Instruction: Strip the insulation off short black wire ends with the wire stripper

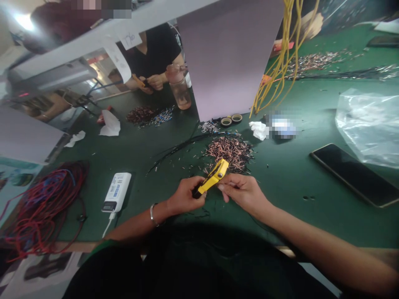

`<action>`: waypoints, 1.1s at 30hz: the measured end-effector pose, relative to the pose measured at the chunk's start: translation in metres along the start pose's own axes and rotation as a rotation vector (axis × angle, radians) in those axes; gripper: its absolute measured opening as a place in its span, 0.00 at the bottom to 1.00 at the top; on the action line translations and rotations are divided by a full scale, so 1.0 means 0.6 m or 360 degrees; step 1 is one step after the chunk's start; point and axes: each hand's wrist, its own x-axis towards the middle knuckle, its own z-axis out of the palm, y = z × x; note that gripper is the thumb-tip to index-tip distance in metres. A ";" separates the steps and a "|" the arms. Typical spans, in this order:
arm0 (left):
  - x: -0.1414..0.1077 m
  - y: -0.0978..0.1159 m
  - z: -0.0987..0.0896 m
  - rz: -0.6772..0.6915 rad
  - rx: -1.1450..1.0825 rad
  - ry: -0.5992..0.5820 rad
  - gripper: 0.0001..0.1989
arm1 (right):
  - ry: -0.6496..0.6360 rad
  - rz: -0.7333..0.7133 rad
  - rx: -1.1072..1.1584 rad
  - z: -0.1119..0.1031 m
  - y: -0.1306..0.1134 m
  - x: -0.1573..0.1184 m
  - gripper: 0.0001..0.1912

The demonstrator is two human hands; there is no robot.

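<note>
My left hand [187, 193] is closed round the handles of yellow crimping pliers [215, 176], whose head points away from me and to the right. Close against that head, the fingers of my right hand [245, 191] are pinched together. They hold a thin dark wire [262, 224], mostly hidden by the hand, that trails below it. Just beyond the pliers lies a heap of short copper-coloured and black pieces [230, 151]. A bundle of black wires [177, 147], some with blue and silvery ends, stretches left from behind this heap.
A white power bank [116, 192] with a cable and a tangle of red wires [52, 203] lie left. On the right are a phone [358, 174] and clear plastic bag [370, 124]. Tape rolls [231, 120] sit before an upright panel [227, 58]. Yellow wires [288, 54] hang beside it; co-workers sit opposite.
</note>
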 end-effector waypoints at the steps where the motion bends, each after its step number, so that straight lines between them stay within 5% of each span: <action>1: -0.001 -0.002 0.001 -0.0020 0.0004 0.0010 0.07 | 0.0000 -0.0002 0.0000 0.000 0.001 0.000 0.07; 8: 0.024 0.000 -0.008 -0.0139 -0.0116 -0.0065 0.05 | 0.0090 -0.0026 0.0040 -0.009 0.004 0.005 0.07; 16: 0.057 -0.007 -0.013 -0.0421 -0.1405 -0.0282 0.19 | 0.0253 0.0150 0.0182 -0.024 0.014 0.024 0.12; 33: 0.044 -0.019 -0.036 -0.0606 -0.2091 -0.0948 0.26 | 0.0224 -0.0041 0.0429 -0.052 0.001 0.026 0.08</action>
